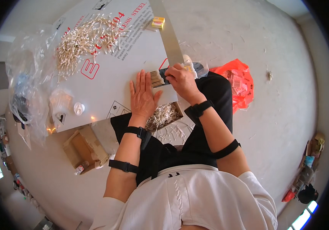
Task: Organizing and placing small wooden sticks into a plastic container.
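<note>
My left hand (143, 96) lies flat on the table, palm down with fingers stretched out, beside a neat row of cotton swabs (157, 79). The row rests side by side on a dark strip (164, 73) near the table's edge. Over that strip my right hand (182, 81) is closed, its thumb and fingers pressed together; what they hold is hidden. Past its knuckles, more swabs with white tips (190, 69) show in a row. A big loose heap of cotton swabs (81, 43) covers the table's far left.
A small yellow box (158, 22) stands at the far edge; a white round container (79, 108) is on the left. Below the table edge sit a box of swabs (168, 115) and a cardboard box (81, 147). A red plastic bag (245, 82) lies right; a transparent bag (26, 73) hangs left.
</note>
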A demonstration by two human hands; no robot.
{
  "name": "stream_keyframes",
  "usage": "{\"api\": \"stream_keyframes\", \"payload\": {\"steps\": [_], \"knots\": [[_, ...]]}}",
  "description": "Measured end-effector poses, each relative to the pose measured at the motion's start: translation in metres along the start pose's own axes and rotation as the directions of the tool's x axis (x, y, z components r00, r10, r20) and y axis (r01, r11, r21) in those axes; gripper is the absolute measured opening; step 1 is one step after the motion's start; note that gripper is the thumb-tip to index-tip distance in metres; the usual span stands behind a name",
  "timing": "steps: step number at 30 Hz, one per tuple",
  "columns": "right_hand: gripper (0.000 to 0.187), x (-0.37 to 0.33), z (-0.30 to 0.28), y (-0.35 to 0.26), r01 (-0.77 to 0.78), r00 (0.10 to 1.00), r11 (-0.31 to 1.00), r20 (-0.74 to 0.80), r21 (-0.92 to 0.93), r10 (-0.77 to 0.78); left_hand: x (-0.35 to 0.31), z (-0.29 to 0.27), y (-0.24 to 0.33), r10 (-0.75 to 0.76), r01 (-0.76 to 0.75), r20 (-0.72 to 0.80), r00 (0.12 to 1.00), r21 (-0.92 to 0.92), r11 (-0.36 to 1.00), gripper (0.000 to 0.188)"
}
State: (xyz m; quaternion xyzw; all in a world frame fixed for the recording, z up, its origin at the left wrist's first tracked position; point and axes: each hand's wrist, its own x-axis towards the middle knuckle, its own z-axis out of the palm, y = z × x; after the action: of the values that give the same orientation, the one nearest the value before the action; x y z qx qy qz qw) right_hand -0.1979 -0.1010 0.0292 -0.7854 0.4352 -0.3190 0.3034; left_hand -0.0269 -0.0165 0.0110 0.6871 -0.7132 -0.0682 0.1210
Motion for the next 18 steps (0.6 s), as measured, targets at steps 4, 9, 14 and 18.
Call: {"api": "stream_keyframes", "payload": {"steps": [4, 9, 14, 18], "knots": [[0.002, 0.009, 0.018, 0.006, -0.011, 1.000, 0.983, -0.013, -0.183, 0.009, -0.002, 0.003, -0.004, -0.018, 0.009, -0.103, 0.995, -0.081, 0.997, 0.070], [0.003, 0.013, 0.019, 0.007, 0.077, 0.996, 0.962, 0.052, -0.261, -0.066, -0.008, 0.008, -0.014, -0.059, -0.001, -0.201, 0.978, -0.282, 0.959, 0.060], [0.005, 0.015, 0.017, 0.006, 0.146, 0.988, 0.933, 0.104, -0.328, -0.118, -0.003, 0.004, -0.005, -0.026, 0.023, -0.124, 0.992, -0.023, 0.999, 0.067], [0.005, 0.017, 0.014, 0.005, 0.182, 0.980, 0.928, 0.134, -0.324, -0.146, -0.002, 0.007, -0.003, -0.035, 0.034, -0.059, 0.998, -0.005, 0.999, 0.072]]}}
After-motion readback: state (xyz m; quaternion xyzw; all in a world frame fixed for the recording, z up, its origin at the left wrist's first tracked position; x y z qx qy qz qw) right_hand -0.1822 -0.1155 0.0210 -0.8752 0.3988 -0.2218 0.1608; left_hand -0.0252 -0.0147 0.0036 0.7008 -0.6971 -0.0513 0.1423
